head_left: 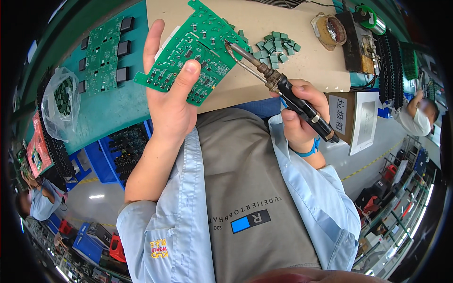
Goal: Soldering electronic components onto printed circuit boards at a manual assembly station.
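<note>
My left hand (pixel 177 96) grips a green circuit board (pixel 200 49) at its lower corner, thumb across the face and fingers behind. Small dark components dot the board, which is raised and tilted above the bench; white parts show past its upper left edge. Wrapped round the black handle of a soldering iron (pixel 297 104) is my right hand (pixel 306 106). A thin curved metal tube runs alongside the iron's shaft. The iron's tip lies at the board's right edge; whether it touches cannot be told. Just right of the tip, small green blocks (pixel 276 47) lie in a loose pile.
Joined green boards with black parts (pixel 104 54) lie on the green mat (pixel 99 113) at left, beside a clear plastic bag (pixel 61 104). A round dirty tin (pixel 329 30) and solder spool (pixel 373 20) stand far right. A cardboard box (pixel 347 115) hangs by the bench edge. Other people work beyond.
</note>
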Tool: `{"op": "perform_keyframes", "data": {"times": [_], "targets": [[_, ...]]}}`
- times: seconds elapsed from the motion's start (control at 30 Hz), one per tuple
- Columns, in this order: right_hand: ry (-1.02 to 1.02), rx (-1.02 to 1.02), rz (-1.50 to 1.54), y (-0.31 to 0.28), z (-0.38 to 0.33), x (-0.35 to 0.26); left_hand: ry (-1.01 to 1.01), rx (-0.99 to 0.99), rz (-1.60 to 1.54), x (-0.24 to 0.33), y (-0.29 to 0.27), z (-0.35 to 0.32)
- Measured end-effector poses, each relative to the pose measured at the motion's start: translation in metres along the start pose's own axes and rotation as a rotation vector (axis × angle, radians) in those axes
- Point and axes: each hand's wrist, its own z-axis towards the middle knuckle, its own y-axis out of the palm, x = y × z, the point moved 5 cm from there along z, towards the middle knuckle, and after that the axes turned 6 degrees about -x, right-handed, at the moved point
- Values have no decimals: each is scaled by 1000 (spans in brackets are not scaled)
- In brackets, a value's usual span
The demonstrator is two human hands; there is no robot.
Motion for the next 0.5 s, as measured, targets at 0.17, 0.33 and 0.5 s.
{"op": "perform_keyframes", "data": {"times": [0.17,0.33,0.5], "targets": [[8,-10,-6,0,-2,2,-55,3,-12,-1,0,-3],[17,-9,-13,0,-2,2,-77,-17,-1,-1,-2,-4],[29,-8,-31,0,-2,1,-59,-5,-53,-1,-2,-3]]}}
